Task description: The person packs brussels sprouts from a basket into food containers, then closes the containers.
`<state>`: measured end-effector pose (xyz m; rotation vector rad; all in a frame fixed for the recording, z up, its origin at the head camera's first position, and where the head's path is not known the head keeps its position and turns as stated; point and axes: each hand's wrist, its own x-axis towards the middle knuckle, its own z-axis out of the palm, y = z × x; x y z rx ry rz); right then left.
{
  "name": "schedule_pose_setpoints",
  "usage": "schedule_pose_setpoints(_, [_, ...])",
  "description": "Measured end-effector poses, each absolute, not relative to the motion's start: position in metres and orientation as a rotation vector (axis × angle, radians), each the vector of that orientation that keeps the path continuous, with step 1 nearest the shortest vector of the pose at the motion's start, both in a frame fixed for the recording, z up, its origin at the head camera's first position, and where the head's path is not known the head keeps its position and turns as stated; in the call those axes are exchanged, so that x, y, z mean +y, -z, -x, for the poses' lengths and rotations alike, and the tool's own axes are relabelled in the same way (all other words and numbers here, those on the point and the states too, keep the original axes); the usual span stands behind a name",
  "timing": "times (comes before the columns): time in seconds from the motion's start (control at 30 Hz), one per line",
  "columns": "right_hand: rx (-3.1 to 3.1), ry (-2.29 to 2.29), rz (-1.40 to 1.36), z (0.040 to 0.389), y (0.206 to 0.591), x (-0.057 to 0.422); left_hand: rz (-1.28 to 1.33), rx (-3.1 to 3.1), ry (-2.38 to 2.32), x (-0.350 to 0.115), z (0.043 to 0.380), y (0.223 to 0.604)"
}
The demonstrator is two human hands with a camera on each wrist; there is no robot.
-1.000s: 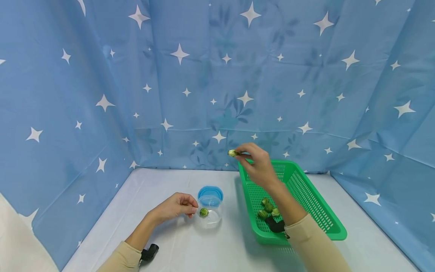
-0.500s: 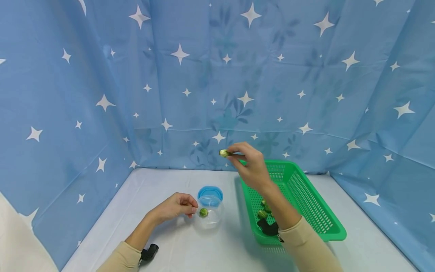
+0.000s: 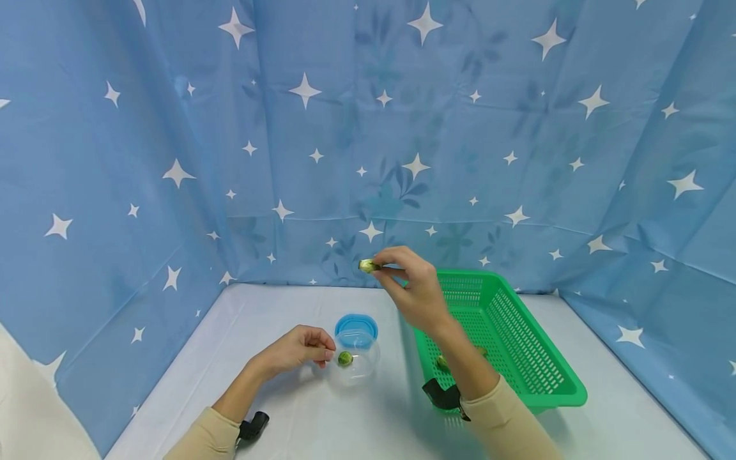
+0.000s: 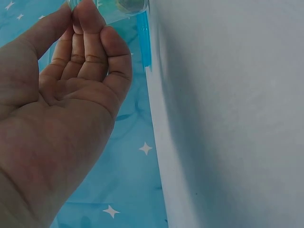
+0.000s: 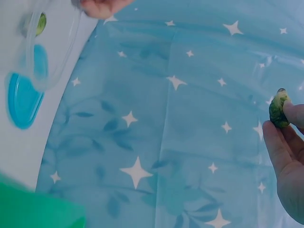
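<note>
High above the table, my right hand (image 3: pixel 413 285) pinches a Brussels sprout (image 3: pixel 366 266) between thumb and fingers. The right wrist view shows that sprout (image 5: pixel 279 108) from the side, green with a paler part. My left hand (image 3: pixel 299 348) pinches the near-left rim of a small clear plastic container (image 3: pixel 362 369) on the white table. One green Brussels sprout (image 3: pixel 345 359) lies in this container. In the left wrist view, the fingertips of my left hand (image 4: pixel 78 71) meet the container's edge (image 4: pixel 114 18), whose far part is cut off by the frame.
Beyond the clear container lies a blue lid (image 3: pixel 356 324). To the right stands a green perforated basket (image 3: pixel 517 326) with Brussels sprouts (image 3: pixel 441 363) partly hidden by my right forearm. Blue star-patterned curtains (image 3: pixel 322 160) enclose the back and sides of the white table (image 3: pixel 276 409).
My right hand has carried the pinched Brussels sprout leftward from above the basket, dipping slightly at the end. My left hand and the container have stayed in place.
</note>
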<state>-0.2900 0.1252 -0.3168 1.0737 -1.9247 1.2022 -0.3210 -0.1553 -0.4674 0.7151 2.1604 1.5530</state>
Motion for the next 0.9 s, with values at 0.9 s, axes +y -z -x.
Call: schedule_pose_setpoints(0.9, [-1.927,-1.392,-1.034,0.274,0.349,0.104,-0.743,2.161,-1.538,-0.157,0.32,0.467])
